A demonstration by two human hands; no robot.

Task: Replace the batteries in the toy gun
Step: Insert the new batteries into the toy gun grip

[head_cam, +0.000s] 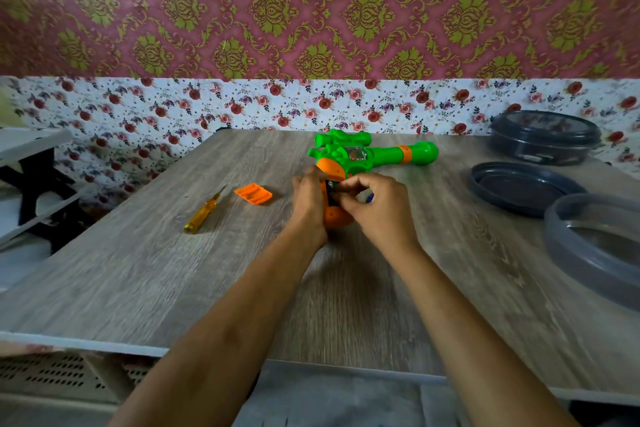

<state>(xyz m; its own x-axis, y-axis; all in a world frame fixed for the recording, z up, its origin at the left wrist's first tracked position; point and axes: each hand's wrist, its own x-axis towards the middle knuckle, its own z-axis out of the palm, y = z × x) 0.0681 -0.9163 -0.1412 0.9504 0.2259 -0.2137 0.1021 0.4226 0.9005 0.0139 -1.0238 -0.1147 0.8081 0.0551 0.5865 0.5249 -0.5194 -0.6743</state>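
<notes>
One gun (363, 152), green with orange parts, lies at the middle of the grey wood-grain surface (173, 270), its barrel pointing right and its orange grip towards the person. Two hands are together at that grip. The left hand (309, 199) is wrapped round the grip's left side and holds it. The right hand (377, 208) has its fingers curled in at the open compartment, pinching one dark battery (333, 191) there. A bit of blue shows under the right hand's fingers, too blurred to name.

To the left of the hands, apart from the gun, lies one orange ribbed cover (253, 194). Further left, near it but not touching, lies one screwdriver (203, 212) with a yellow handle, its tip pointing up and right.

On the right side of the surface there are three round things: one dark closed tub (543, 140) at the back, one dark lid (519, 189) lying flat in front of it, and one grey see-through bowl (568, 246) nearest the edge
</notes>
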